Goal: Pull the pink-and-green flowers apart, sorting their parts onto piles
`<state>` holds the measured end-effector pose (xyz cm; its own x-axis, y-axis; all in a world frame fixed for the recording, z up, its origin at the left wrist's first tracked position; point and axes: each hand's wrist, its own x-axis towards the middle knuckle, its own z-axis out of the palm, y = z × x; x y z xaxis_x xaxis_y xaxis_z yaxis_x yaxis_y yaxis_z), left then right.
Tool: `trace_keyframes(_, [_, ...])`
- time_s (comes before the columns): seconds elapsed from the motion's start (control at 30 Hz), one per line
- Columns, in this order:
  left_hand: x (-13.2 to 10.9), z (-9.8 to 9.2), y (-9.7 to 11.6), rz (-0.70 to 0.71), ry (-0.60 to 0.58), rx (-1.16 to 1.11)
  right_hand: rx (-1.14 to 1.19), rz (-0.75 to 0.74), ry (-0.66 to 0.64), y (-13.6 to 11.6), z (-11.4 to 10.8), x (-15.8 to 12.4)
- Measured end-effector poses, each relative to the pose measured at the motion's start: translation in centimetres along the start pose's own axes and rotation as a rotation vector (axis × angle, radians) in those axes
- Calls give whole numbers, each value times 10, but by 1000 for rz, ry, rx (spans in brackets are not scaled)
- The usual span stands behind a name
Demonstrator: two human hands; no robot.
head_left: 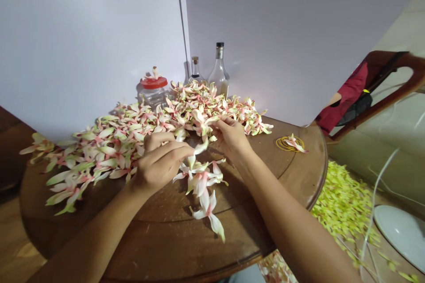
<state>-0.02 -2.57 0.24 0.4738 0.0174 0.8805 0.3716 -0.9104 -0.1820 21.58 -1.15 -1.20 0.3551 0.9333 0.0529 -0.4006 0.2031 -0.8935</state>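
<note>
Over the round wooden table (149, 234), my left hand (162, 159) is closed in a pinch on a pale petal of a short strand of joined pink-and-white flowers (202, 181). The strand trails down onto the wood toward me. My right hand (230, 135) pinches a pink-and-white flower (201, 123) by a petal tip, just above the strand's upper end. Whether that flower is joined to the strand I cannot tell. Behind and left of both hands spreads a large heap of similar flowers (109, 141), with green-tinged petal tips.
A red-lidded clear jar (154, 93) and two glass bottles (218, 73) stand behind the heap against the wall. Yellow rubber bands (282, 143) lie at the table's right. Yellow-green pieces (345, 199) cover the floor near a white round base (401, 234) and a wooden chair (381, 97).
</note>
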Motion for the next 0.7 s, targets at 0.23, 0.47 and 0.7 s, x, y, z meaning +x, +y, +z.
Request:
trace_keyframes(0.23, [7,0,7,-32,-151,-248,-56,-79,97,-14,-23,13])
trace_keyframes(0.47, [8,10,-3,-260,-100,-46,-216,-131,-406,-2,10,-17])
trace_keyframes(0.7, [6,8,-16,-338,-95,-115,-156,-33,-556,7,24,-33])
